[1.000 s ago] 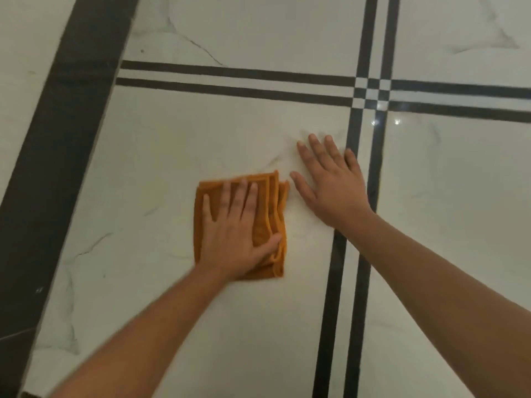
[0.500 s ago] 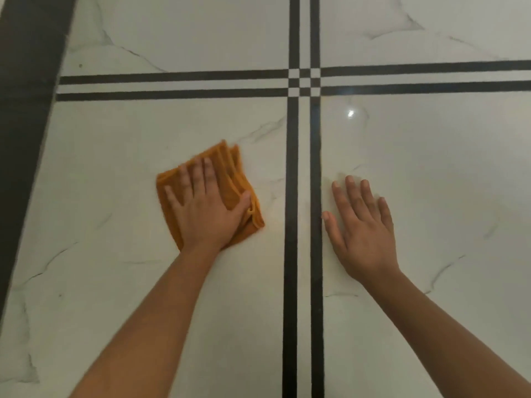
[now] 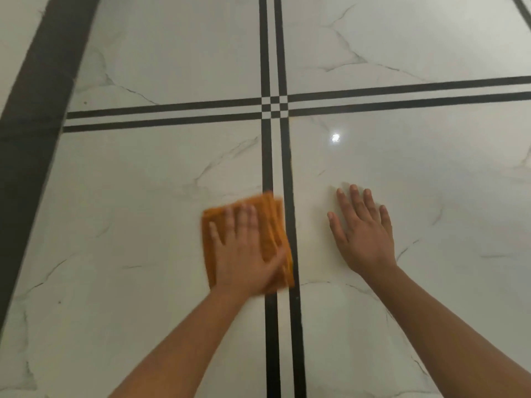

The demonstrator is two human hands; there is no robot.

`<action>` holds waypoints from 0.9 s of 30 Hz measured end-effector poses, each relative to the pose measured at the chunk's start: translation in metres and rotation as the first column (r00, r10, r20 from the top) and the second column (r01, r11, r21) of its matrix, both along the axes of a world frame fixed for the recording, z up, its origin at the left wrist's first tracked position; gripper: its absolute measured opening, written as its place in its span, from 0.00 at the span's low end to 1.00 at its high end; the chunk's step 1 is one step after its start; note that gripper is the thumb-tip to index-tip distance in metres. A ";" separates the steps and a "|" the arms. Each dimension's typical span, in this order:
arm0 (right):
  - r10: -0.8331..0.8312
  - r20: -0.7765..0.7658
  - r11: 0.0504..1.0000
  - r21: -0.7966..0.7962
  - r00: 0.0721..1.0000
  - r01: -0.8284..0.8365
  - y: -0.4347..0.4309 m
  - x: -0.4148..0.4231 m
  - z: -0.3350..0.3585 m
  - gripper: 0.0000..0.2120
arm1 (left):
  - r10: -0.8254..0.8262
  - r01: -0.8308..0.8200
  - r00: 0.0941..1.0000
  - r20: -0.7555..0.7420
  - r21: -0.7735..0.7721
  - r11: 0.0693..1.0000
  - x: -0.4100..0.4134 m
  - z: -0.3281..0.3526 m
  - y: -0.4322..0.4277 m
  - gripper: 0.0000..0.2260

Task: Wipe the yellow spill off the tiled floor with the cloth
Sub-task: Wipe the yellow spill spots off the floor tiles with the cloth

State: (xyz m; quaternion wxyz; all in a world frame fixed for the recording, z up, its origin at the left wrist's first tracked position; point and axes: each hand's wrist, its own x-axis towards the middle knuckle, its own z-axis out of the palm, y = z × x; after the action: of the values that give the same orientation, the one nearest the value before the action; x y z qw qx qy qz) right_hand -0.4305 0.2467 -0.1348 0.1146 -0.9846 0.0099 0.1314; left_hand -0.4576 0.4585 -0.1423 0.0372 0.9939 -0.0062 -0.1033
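Note:
A folded orange cloth [image 3: 270,222] lies flat on the white marble floor [image 3: 143,196], its right edge over the double black stripe [image 3: 278,156]. My left hand [image 3: 244,254] presses down on the cloth with fingers spread, blurred by motion. My right hand [image 3: 363,231] rests flat and open on the tile to the right of the stripe, holding nothing. A faint yellowish tint shows on the tile between the stripe and my right hand [image 3: 311,225]; no clear yellow spill is visible.
Black double stripes cross at a small checkered square [image 3: 274,107] further ahead. A wide dark band [image 3: 31,133] runs along the left side. A bright light reflection [image 3: 335,137] sits on the tile ahead of my right hand.
My left hand has slid the cloth to the right, onto the black stripe. My right hand stays flat on the tile right of the stripe.

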 end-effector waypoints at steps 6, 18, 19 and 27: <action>0.019 -0.036 1.000 -0.008 0.999 -0.020 -0.007 0.001 0.002 0.30 | 0.071 -0.071 0.997 0.004 0.054 0.996 0.041 0.000 0.011 0.44; -0.038 -0.027 0.999 0.003 0.999 0.038 -0.037 -0.009 0.004 0.34 | -0.027 0.027 1.000 -0.015 0.053 0.998 0.053 0.002 -0.015 0.44; -0.050 -0.025 0.999 -0.002 0.998 0.050 -0.041 -0.009 0.004 0.34 | 0.068 -0.067 0.998 -0.005 0.036 0.997 0.052 0.004 -0.025 0.44; -0.099 -0.016 0.995 0.020 0.995 0.099 -0.063 -0.022 0.001 0.35 | -0.379 0.382 0.924 -0.052 0.065 0.922 0.046 0.001 -0.043 0.42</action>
State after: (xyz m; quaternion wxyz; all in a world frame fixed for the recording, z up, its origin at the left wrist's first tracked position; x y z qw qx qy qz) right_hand -0.4525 0.1835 -0.1341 0.1312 -0.9807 0.0583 0.1328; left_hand -0.4117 0.4150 -0.1409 -0.0203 0.9723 -0.1946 -0.1278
